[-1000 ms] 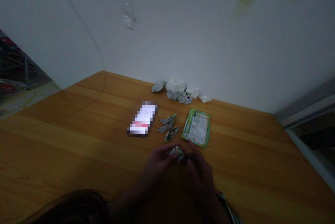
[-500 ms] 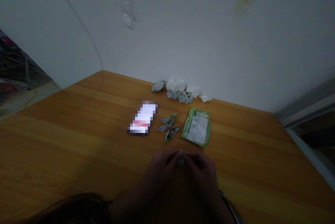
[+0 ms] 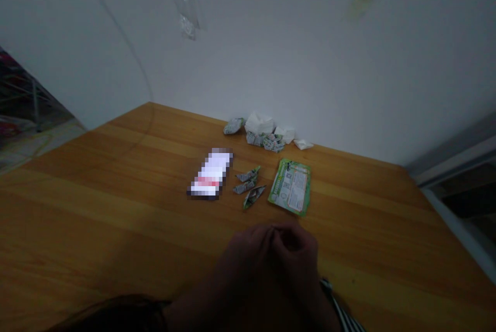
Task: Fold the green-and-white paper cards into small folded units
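My left hand and my right hand meet low in the middle of the view, above the table's near side. Both are closed, thumbs and fingers pinched together at the tips. The small pale folded paper between them is now covered by the fingers. Just beyond the hands lie several narrow folded printed-paper pieces, one of them a boat-like dark-centred piece. To their right rests a green printed packet with a white text panel.
A lit phone, its screen blurred out, lies left of the folded pieces. Along the wall sit white folded papers and crumpled printed paper shapes. The wooden table ends against that wall.
My fingertips have drawn together, and the small pale paper that showed between them is hidden. The view has shifted slightly; the things on the table stay in place.
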The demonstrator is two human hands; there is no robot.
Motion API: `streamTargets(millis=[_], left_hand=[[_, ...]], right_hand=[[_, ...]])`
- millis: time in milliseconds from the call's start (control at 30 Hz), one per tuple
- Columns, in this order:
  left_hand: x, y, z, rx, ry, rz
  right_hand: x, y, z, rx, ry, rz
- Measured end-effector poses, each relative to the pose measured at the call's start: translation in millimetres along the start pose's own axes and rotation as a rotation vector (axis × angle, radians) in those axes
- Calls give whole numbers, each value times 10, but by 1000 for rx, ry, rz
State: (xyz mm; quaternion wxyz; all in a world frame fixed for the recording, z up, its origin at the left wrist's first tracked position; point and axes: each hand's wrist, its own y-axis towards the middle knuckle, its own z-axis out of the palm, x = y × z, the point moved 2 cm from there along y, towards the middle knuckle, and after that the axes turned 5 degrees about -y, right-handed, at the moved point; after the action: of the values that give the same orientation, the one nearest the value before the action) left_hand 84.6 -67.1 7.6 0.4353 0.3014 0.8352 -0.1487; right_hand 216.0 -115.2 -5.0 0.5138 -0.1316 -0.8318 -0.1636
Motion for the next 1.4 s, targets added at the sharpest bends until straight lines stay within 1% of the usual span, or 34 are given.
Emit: streamTargets(millis=[67, 133, 167, 233, 267, 333, 433, 500, 600, 700, 833, 900, 967, 1033, 1100, 1233, 1300, 1400], left_hand=[[-7, 6, 5, -13, -1, -35], [1, 22, -21, -66, -57, -90], [11, 32, -43, -102, -112, -114], [38, 57, -95, -180, -259, -145], [52, 69, -120, -209, -334, -152], [74, 85, -163, -268, -445, -166], [76, 89, -204, -345, -525, -203], [65, 84, -211, -376, -586, -227], [60, 79, -199, -366, -706, -243], [59, 70, -194, -315, -765, -194], [18, 24, -212, -282, -580, -68], [-10, -1, -205, -272, -529, -50], [-30, -15, -191, -289, -552, -70], [-34, -15, -173, -325, -630, -110], [-23, -3, -149, -346, -758, -155], [19, 24, -95, -332, -1018, -203], [28, 30, -80, -316, -1076, -207], [1, 31, -85, -276, -1066, -180]], right_hand=[[-13, -23, 9, -43, 25, 32], [-44, -23, 4, -97, 85, 89], [-57, -14, -3, -122, 117, 109], [-59, 16, -19, -138, 171, 104], [-45, 33, -25, -123, 185, 75], [2, 57, -28, -51, 184, -15], [51, 56, -27, 43, 106, -134], [54, 40, -32, 69, 50, -198], [52, 16, -50, 63, 5, -312], [69, 1, -64, 64, -5, -397], [88, -10, -69, 84, -53, -449], [89, -24, -63, 94, -87, -478], [86, -40, -50, 89, -91, -486], [85, -50, -35, 72, -62, -460], [86, -47, -21, 61, -16, -402], [68, -7, -10, 82, 94, -178], [54, 6, -12, 81, 146, -72], [31, -2, -20, 15, 206, 36]])
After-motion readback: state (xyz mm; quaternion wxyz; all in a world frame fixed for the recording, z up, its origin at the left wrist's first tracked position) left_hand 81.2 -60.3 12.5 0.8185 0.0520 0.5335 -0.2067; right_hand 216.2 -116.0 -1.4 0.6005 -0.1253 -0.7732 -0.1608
